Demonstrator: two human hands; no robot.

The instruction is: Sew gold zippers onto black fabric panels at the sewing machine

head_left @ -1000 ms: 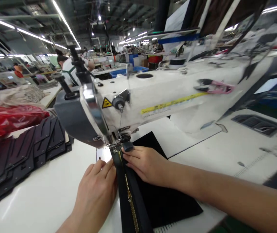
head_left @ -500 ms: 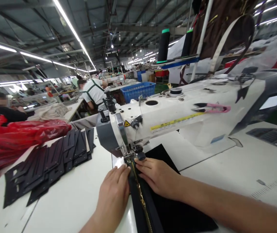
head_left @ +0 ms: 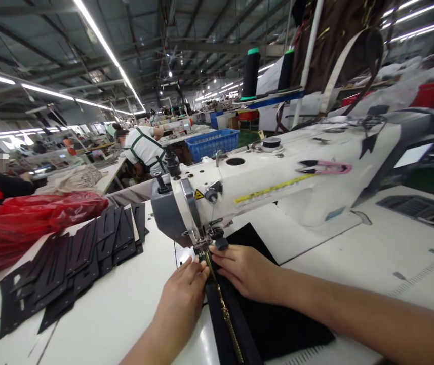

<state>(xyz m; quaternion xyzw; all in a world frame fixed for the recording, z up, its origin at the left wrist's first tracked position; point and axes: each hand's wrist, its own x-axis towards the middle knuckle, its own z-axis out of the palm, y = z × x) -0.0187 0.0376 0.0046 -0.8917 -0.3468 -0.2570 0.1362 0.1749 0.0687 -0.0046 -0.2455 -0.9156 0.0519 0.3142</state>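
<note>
A gold-toothed zipper [head_left: 226, 314] on black tape runs from under the presser foot of a white sewing machine [head_left: 266, 175] towards me. Beneath and to its right spreads a black fabric panel [head_left: 277, 329]. My left hand [head_left: 182, 296] is at the zipper's left edge just before the foot, thumb and bent fingers closed on the tape. On the other side, my right hand [head_left: 249, 271] rests on the black material with fingers stretched out flat, tips beside the teeth near the foot. The gold slider hangs midway along the visible zipper. Stitches under the foot are too small to see.
Several dark cut pieces [head_left: 76, 258] lie overlapped on the table at left, beside a red plastic bag [head_left: 42, 213]. Pink-handled thread snips [head_left: 325, 167] lie on the machine arm. Black thread cones [head_left: 250, 75] stand behind. Beyond are a blue crate [head_left: 212, 144] and a co-worker [head_left: 144, 147].
The zipper and panel have shifted slightly, and my left fingers have bent more at the tape's edge. My right hand stays nearly in place. The view has turned a little to the right.
</note>
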